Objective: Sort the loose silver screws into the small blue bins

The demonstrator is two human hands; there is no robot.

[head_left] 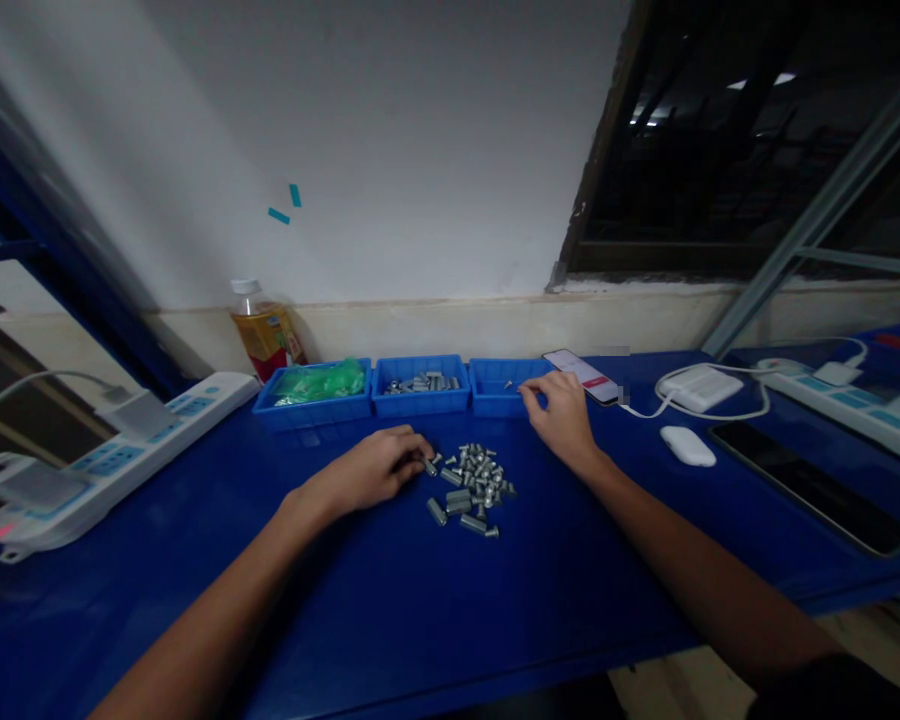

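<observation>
My left hand (388,466) is closed, its thumb and fingertips pinching a grey metal hex standoff (430,467) just above the blue tabletop. To its right lies a loose pile of small silver screws (484,472), with several hex standoffs (458,502) at the near side of the pile. Over the right edge of the right-hand blue bin (487,408), my right hand (561,412) has thumb and forefinger tips drawn together, with nothing visible between them. A single small screw (508,384) shows against that bin, just left of the fingertips and apart from them.
The middle bin (420,403) holds metal standoffs; the left bin (315,412) holds a green plastic bag (322,380). Behind stands a drink bottle (264,330). Power strips (131,455) flank the table. A lit phone (581,376), white earbud case (688,446) and dark phone (810,485) lie right.
</observation>
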